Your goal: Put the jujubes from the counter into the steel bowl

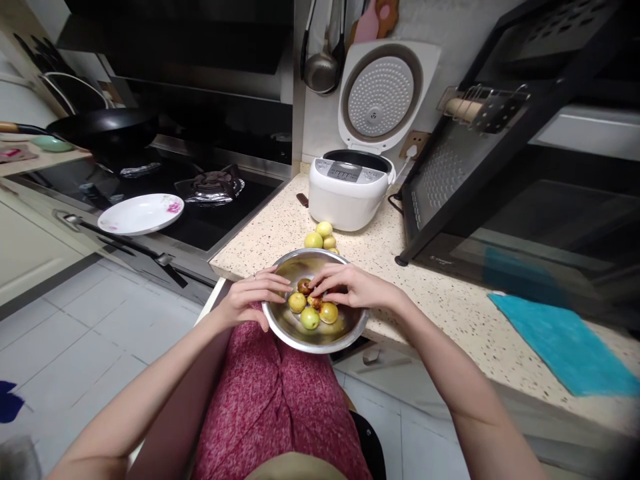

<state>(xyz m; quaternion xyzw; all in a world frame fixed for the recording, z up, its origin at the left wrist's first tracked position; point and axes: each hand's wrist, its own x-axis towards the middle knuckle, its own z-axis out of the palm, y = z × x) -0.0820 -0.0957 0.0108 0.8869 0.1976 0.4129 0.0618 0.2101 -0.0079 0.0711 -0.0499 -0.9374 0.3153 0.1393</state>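
A shiny metal bowl (320,341) sits above my lap at the counter's edge, with several round yellow-green and brown fruits that look like jujubes (310,319) inside. My left hand (253,297) holds the bowl's left rim, fingers reaching over the inside and thumb outside. Inside the bowl, the fingers of my right hand (350,285) curl down onto a brown jujube (315,302); the fingertips partly cover it. Another brown jujube (304,286) lies close by. Just behind the bowl, several more yellow-green jujubes (314,240) rest on the counter.
A white rice cooker (345,200) stands with its lid up. To the left is a stove (185,227) with a wok (105,127) and a white plate (143,215) at its front. A black rack with an oven (540,220) and a teal cloth (565,343) are on the right.
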